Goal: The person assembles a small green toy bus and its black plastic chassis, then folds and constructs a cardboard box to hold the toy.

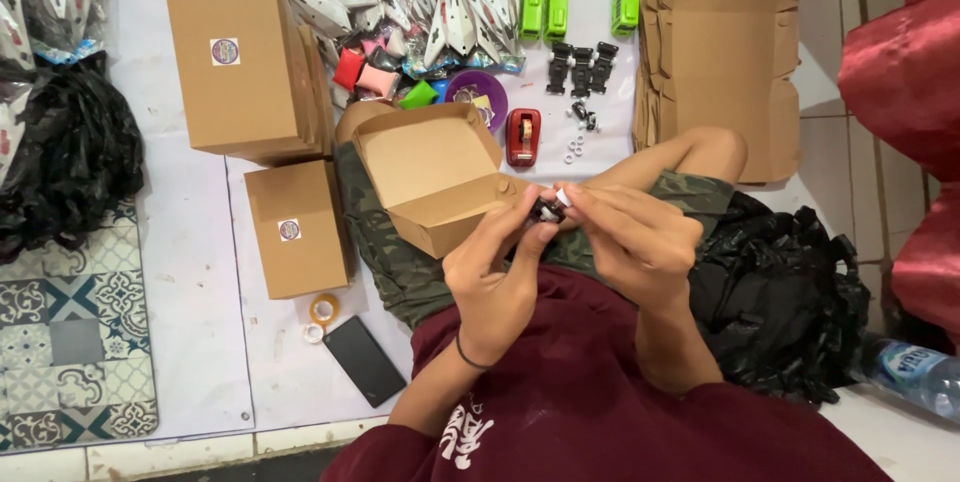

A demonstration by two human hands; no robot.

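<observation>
The open brown cardboard box (430, 177) on the lap blocks the way forward; bare white floor sheet (200, 272) lies left, beyond two closed brown cardboard boxes (270, 122).

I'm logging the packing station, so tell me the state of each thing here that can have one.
Box on lap: open, empty.
Big box: closed, stickered.
Small box: closed, stickered.
Box blanks: flat, stacked.
Phone: screen dark.
Left hand: pinching a small black part.
Right hand: pinching the same part.
</observation>
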